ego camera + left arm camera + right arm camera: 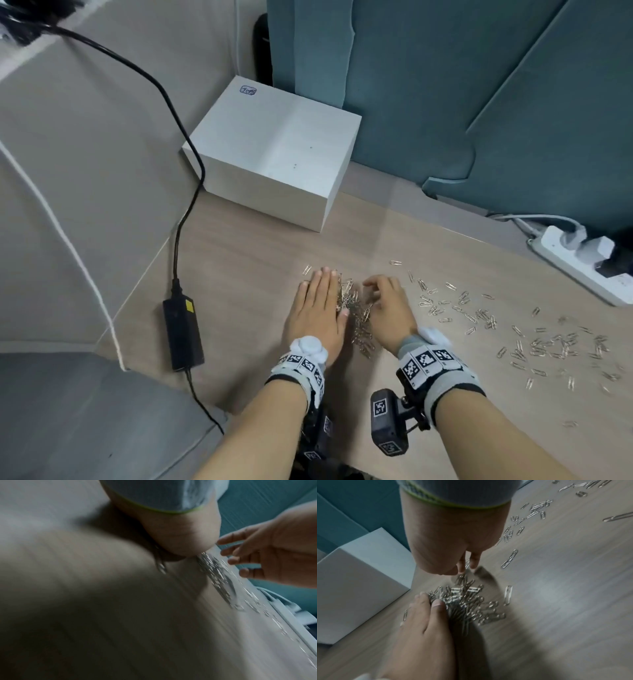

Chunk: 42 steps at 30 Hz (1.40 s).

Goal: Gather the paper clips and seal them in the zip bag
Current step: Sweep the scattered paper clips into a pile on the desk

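Note:
A heap of silver paper clips (356, 315) lies on the wooden table (239, 260) between my two hands. My left hand (318, 308) lies flat with straight fingers, its thumb side pressed against the heap (467, 604). My right hand (387, 308) hovers on the heap's other side, fingers loosely bent with tips down among the clips (462, 580). Many more loose clips (479, 315) are strewn to the right, with a denser patch (555, 346) farther out. The left wrist view is blurred but shows the heap (216, 574) and my right hand (274, 555). No zip bag is in view.
A white box (274, 154) stands behind the hands against a teal panel (445, 85). A black power adapter (181, 332) with its cable lies at the table's left edge. A white power strip (582, 260) sits at the far right.

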Motion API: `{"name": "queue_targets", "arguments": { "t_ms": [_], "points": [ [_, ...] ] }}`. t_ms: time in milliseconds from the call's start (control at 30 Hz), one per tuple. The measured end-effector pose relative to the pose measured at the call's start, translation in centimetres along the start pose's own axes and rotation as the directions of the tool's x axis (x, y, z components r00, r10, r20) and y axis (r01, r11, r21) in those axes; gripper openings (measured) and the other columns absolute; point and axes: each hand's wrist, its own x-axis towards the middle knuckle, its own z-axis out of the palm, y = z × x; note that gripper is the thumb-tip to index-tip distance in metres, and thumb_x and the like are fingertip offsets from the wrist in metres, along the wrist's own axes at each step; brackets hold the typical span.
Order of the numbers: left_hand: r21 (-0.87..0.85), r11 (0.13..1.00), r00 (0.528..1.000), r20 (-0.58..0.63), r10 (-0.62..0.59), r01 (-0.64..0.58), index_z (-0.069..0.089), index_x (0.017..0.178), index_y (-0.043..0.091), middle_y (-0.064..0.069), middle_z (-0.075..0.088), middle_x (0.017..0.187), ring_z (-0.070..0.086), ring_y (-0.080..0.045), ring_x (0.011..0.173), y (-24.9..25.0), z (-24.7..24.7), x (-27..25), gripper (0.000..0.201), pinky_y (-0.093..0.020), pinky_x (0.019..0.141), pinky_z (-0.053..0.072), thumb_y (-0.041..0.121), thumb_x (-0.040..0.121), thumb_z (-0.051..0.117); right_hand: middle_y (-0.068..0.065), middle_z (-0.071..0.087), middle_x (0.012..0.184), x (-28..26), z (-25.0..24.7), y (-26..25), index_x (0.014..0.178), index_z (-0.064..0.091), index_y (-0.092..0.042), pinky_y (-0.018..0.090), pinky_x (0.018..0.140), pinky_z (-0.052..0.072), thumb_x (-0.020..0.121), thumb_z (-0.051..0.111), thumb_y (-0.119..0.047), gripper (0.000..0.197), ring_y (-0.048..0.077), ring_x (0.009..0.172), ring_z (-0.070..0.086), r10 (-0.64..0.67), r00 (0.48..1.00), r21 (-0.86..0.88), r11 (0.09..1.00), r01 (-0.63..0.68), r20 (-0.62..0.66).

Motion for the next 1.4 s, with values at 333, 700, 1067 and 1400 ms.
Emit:
{"name": "queue_targets", "arguments": {
  "t_ms": [333, 700, 1067, 1400],
  "points": [
    [0.053, 0.995, 0.996, 0.02, 0.088, -0.089, -0.006, 0.162, 0.018, -0.002, -0.008, 0.171, -0.01, -0.018, 0.157, 3.0, 0.2, -2.5, 0.076, -0.045, 0.127, 0.007, 0.052, 0.103, 0.026, 0.004, 0.051, 0.134, -3.5, -5.1, 6.7, 0.127, 0.057, -0.026, 0.045, 0.092, 0.044, 0.087, 0.047, 0.0, 0.048, 0.031, 0.116, 0.045, 0.244, 0.964, -0.145, 0.955, -0.259, -0.109],
    [-0.001, 0.994, 0.994, 0.021, 0.112, -0.112, 0.004, 0.162, 0.012, -0.005, 0.002, 0.171, 0.0, -0.02, 0.158, 8.8, 2.9, 0.9, 0.07, -0.048, 0.125, 0.013, 0.046, 0.104, 0.022, 0.0, 0.053, 0.129, -6.4, -5.8, 10.0, 0.124, 0.059, -0.024, 0.041, 0.097, 0.042, 0.09, 0.045, 0.001, 0.045, 0.029, 0.119, 0.046, 0.149, 0.979, 0.005, 0.989, -0.15, -0.14],
    [-0.019, 0.965, 0.964, -0.026, -0.263, 0.263, 0.008, 0.162, 0.01, -0.012, 0.009, 0.17, 0.003, -0.028, 0.157, 1.0, 0.7, 4.2, 0.081, -0.051, 0.126, 0.009, 0.054, 0.094, 0.016, -0.004, 0.015, 0.169, -5.1, -7.4, 11.3, 0.158, 0.025, -0.029, 0.052, 0.126, 0.012, 0.086, 0.051, -0.002, 0.082, 0.025, 0.157, 0.006, 0.246, 0.968, -0.239, 0.938, -0.252, -0.057],
    [-0.147, 0.955, 0.959, 0.083, 0.271, -0.257, -0.003, 0.163, 0.021, 0.004, -0.006, 0.171, -0.015, -0.011, 0.155, 10.5, 1.9, 4.4, 0.069, -0.045, 0.128, 0.003, 0.046, 0.104, 0.023, 0.0, 0.041, 0.155, -4.7, -6.5, 10.3, 0.15, 0.043, -0.03, 0.043, 0.114, 0.035, 0.078, 0.057, 0.005, 0.08, 0.029, 0.141, 0.037, 0.125, 0.968, -0.013, 0.991, -0.131, -0.217]
  ]
}}
